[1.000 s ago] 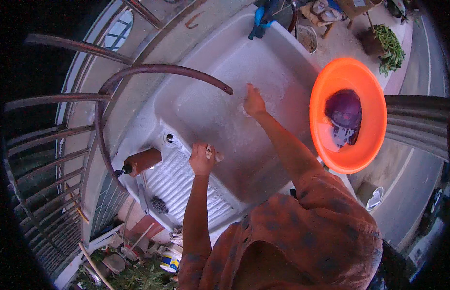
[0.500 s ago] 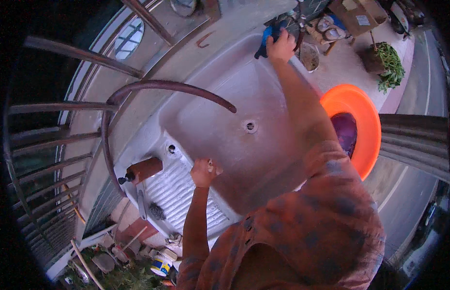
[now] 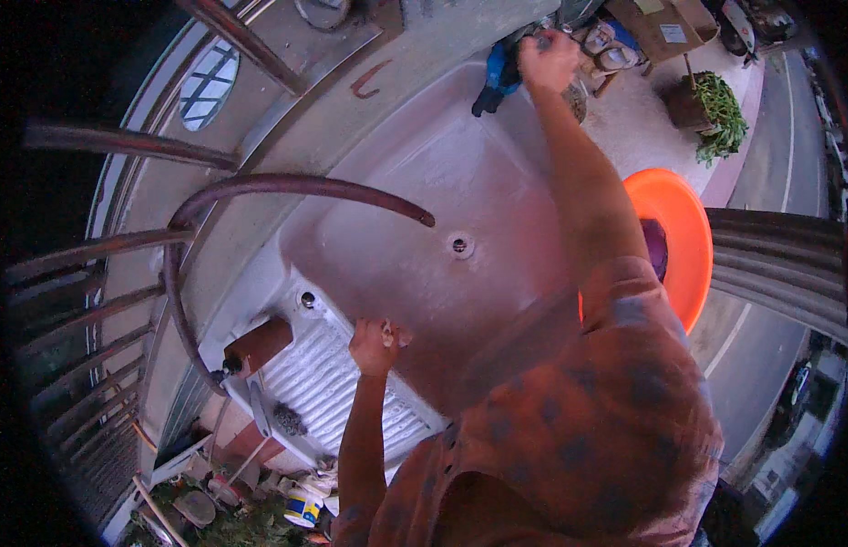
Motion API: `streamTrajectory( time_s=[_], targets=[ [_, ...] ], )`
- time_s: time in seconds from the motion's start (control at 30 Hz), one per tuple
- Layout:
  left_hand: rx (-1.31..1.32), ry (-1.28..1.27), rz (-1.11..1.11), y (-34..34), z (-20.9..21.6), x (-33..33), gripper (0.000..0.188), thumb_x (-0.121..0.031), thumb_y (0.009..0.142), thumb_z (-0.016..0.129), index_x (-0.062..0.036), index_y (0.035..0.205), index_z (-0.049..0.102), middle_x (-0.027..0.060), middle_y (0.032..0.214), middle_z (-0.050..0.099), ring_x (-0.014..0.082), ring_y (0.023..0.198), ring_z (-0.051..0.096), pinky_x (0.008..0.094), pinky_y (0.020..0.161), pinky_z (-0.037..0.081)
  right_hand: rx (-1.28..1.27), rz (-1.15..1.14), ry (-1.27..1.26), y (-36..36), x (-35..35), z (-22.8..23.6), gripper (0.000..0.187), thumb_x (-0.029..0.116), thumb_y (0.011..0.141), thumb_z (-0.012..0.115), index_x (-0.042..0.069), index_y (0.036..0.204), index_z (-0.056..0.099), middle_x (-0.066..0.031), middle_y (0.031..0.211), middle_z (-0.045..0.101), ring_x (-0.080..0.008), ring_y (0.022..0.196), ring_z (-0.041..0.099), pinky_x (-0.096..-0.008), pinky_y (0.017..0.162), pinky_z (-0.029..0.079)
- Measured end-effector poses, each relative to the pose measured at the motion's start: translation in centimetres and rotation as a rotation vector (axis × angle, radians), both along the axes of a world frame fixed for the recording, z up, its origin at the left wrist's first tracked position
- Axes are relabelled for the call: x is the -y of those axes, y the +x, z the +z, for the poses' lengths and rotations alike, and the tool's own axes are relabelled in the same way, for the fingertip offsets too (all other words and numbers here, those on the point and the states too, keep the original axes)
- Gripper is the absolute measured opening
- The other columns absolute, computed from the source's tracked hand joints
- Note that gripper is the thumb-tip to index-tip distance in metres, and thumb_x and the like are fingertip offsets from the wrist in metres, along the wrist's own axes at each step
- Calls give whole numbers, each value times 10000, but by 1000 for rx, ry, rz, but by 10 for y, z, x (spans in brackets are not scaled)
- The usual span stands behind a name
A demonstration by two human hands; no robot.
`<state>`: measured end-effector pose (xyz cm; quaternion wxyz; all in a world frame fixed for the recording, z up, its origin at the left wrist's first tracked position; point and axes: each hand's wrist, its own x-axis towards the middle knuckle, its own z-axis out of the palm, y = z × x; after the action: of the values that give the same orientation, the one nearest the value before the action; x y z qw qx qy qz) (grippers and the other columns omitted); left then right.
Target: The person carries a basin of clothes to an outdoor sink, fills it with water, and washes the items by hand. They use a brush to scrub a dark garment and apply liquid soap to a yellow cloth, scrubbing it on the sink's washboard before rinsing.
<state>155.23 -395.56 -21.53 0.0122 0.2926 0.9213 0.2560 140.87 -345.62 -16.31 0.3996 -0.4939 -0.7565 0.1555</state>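
My right hand (image 3: pixel 549 64) reaches to the far corner of the pale stone sink (image 3: pixel 424 173). Its fingers curl around the tap (image 3: pixel 544 42), mostly hidden by the hand. Just left of it a blue and dark cloth (image 3: pixel 498 80) hangs over the sink's rim into the basin. My left hand (image 3: pixel 376 346) is closed at the edge between the basin and the ribbed washboard (image 3: pixel 319 387); something pale shows at its fingers, too small to name. A dark hose (image 3: pixel 323 187) arches over the basin, its end near the drain (image 3: pixel 459 245).
Beside the washboard lie a brown bottle (image 3: pixel 258 346), a brush (image 3: pixel 260 410) and a dark scourer (image 3: pixel 289 419). An orange basin (image 3: pixel 688 246) with something purple stands to the right. Farther off are a potted plant (image 3: pixel 715 114), a cardboard box (image 3: pixel 665 32) and shoes (image 3: pixel 615 56). Metal bars (image 3: pixel 123 146) stand left.
My right hand has moved from the blue cloth, farther and slightly right, to the tap. The cloth stays on the rim. My left hand keeps its place; the view has shifted slightly.
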Motion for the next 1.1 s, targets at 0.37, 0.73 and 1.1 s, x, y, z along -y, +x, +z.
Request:
streamTrajectory(
  time_s=[0.37, 0.73, 1.1],
  targets=[
    [59, 7, 8, 9, 7, 12, 191, -159, 688, 653, -109, 827, 532, 90, 781, 545, 270, 613, 559, 382, 505, 463, 712, 85, -224, 14, -192, -90, 457, 404, 729, 536, 47, 1009, 591, -136, 1008, 613, -279, 953, 587, -359, 807, 462],
    [73, 26, -8, 22, 27, 8, 199, -137, 678, 670, -129, 831, 543, 85, 739, 531, 261, 586, 553, 353, 468, 444, 266, 146, -122, 2, -192, -58, 448, 383, 800, 466, -11, 976, 587, -182, 929, 609, -282, 879, 580, -362, 754, 451],
    [25, -48, -55, 17, 9, 12, 204, -171, 673, 668, -116, 814, 531, 72, 743, 512, 259, 595, 552, 356, 467, 440, -225, -115, 408, 7, -111, -32, 289, 179, 766, 543, 32, 1002, 465, -163, 897, 545, -307, 806, 519, -407, 741, 403]
  ],
)
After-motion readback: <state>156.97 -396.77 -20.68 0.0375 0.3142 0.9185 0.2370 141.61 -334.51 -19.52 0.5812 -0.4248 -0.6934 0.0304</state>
